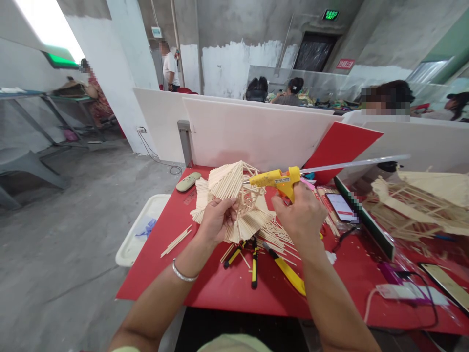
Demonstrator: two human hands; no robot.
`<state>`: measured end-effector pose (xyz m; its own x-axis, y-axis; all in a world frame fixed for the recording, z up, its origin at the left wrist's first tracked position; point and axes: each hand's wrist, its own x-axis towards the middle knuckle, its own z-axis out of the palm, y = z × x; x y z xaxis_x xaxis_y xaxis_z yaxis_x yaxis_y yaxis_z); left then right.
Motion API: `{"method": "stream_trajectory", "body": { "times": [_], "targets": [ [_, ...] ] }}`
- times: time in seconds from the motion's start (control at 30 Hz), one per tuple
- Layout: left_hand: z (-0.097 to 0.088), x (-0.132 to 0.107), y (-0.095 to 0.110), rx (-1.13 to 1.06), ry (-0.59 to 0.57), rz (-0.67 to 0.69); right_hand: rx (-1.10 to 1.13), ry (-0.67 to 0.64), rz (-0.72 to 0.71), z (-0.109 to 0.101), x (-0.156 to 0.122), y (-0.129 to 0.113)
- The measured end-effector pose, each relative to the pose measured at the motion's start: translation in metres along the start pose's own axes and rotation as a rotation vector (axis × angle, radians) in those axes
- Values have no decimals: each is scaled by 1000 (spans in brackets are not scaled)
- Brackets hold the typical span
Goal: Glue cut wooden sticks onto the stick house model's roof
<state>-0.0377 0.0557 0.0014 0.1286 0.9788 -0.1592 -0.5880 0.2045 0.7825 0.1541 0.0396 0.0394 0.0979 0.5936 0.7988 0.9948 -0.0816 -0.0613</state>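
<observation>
My left hand (216, 220) grips a model house of thin wooden sticks (229, 190) and holds it tilted above the red table (220, 286). My right hand (302, 215) is closed round the handle of a yellow glue gun (276, 180). The gun's nozzle points left and touches the model near its roof. A clear glue stick (355, 164) juts out of the gun's back to the right. Loose wooden sticks (278, 239) lie under both hands.
Yellow-handled pliers (253, 261) and a yellow utility knife (287, 271) lie near the front edge. A phone (340, 206), a second stick model (414, 203) and a power strip (406, 293) sit right. A white tray (137, 234) stands left of the table. White partitions (252, 132) rise behind; people work beyond.
</observation>
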Motion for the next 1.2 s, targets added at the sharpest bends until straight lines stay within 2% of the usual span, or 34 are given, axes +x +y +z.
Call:
{"method": "stream_trajectory", "body": {
  "times": [0.87,1.2],
  "targets": [
    [-3,1,-2,7,-53,-9,-3,17,2,3,1,-1],
    [-2,-1,-2,-2,-20,-5,15,1,26,2,6,-4]
  ]
}}
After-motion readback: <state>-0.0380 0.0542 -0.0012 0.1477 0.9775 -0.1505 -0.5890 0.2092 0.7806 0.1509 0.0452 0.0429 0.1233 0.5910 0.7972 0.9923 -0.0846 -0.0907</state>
